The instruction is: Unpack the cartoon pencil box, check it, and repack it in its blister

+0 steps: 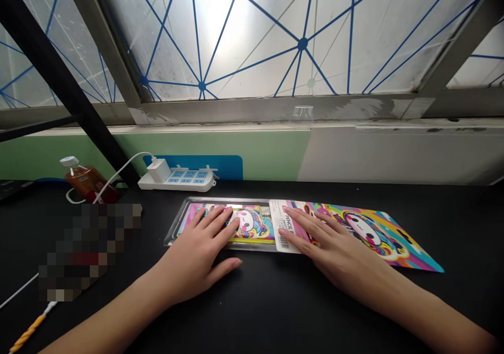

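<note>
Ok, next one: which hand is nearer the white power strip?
Left. The left hand rests in front of the white power strip, on its near side; the right hand lies farther off, in front of it and well to its right.

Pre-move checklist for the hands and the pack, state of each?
1. Left hand flat on the clear plastic tray, not gripping: ok.
2. Right hand flat, fingertips on the white barcode label: ok.
3. Printed cartoon card lying flat on the black desk: ok.
4. Card free of the tray: cannot tell, the label and right hand hide the join.
5. Amber bottle and power strip apart from both hands: ok.
6. Blurred patch left of the tray: cannot tell what it is.
</note>
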Tool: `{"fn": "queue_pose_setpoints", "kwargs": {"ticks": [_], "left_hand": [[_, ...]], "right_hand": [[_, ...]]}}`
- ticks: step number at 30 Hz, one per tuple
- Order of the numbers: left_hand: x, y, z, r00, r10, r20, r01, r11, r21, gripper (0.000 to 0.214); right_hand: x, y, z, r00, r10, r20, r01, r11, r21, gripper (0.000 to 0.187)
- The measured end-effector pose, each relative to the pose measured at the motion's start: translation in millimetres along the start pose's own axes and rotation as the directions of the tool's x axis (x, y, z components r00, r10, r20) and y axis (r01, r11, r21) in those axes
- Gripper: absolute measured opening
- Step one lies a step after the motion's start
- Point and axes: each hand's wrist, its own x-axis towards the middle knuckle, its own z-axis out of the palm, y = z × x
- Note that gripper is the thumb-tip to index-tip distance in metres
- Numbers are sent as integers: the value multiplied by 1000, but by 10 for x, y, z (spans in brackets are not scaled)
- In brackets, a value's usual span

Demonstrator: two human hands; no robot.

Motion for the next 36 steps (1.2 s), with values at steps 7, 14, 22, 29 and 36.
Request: {"fn": "queue_pose_setpoints", "kwargs": {"ticks": [7, 14, 22, 29, 36], "left_hand": [[34, 127, 37, 1000, -16, -20, 17, 999, 45, 68], [-18, -67, -86, 995, -103, -1, 103, 994, -25, 57], [-38, -418, -148, 972, -233, -2, 229, 959, -169, 65], [-46, -448, -180, 974, -216, 66, 226, 946, -231, 77], [3, -116, 0, 955, -293, -36, 258, 888, -380, 69]], "right_hand": [[-25, 4, 30, 998, -36, 56, 34, 999, 38, 62], [-154, 163, -120, 999, 18, 33, -20, 998, 54, 54], [-234, 254, -115, 997, 74, -2, -73, 995, 66, 67], [-266, 328, -237, 991, 121, -62, -121, 993, 12, 70], [-95, -364, -496, 989, -52, -136, 59, 997, 45, 56]]}}
